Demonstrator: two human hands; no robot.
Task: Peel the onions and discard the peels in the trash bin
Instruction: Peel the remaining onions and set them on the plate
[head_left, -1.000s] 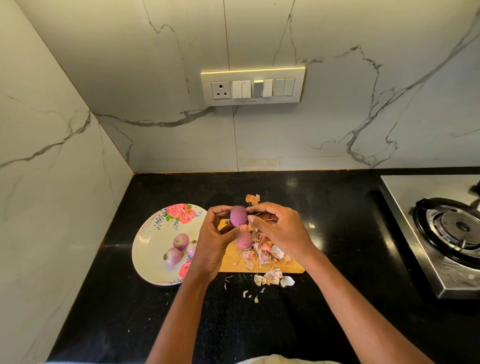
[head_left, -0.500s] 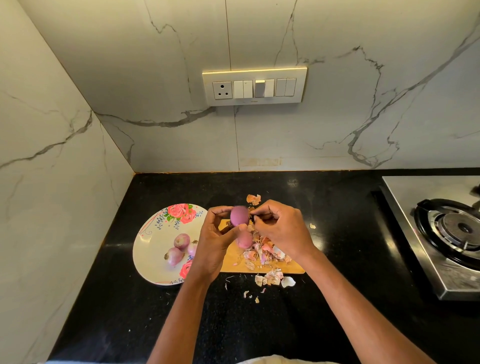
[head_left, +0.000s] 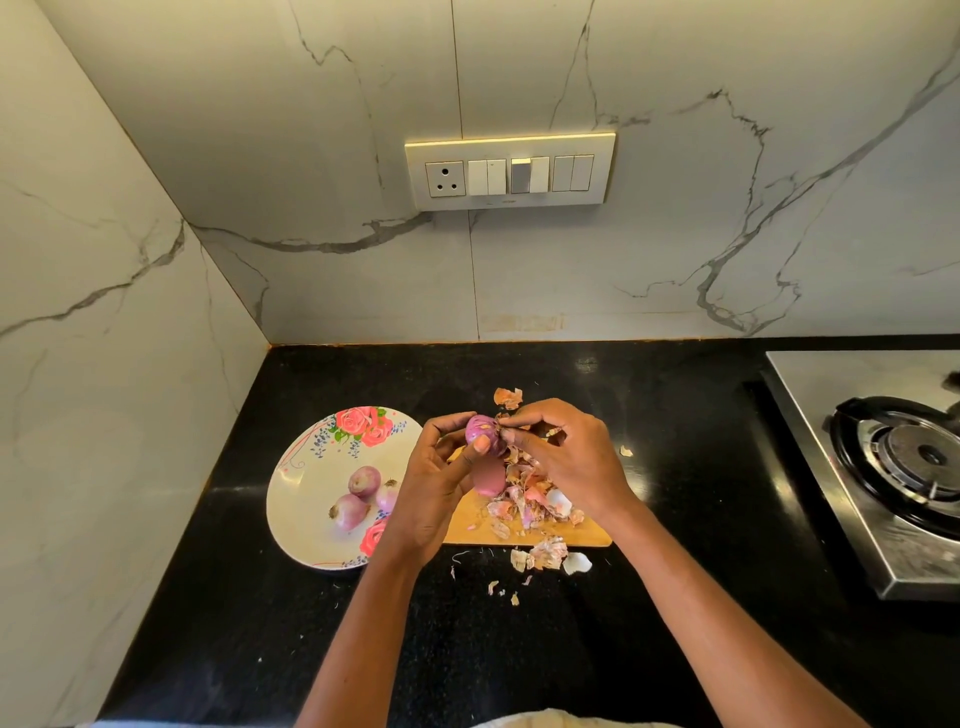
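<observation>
One head-worn wide-angle view, looking forward and down.
It looks from close above the black desk (head_left: 675, 649) toward the marble wall corner (head_left: 270, 340), both forearms reaching in from the bottom edge.

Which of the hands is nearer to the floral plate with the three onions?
Left. The left hand grips an onion at the right edge of the plate, overlapping it in view. The right hand is farther right, over the cutting board.

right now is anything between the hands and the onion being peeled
Nothing visible. The left hand already holds the onion above the cutting board, and the right hand pinches its peel.
</observation>
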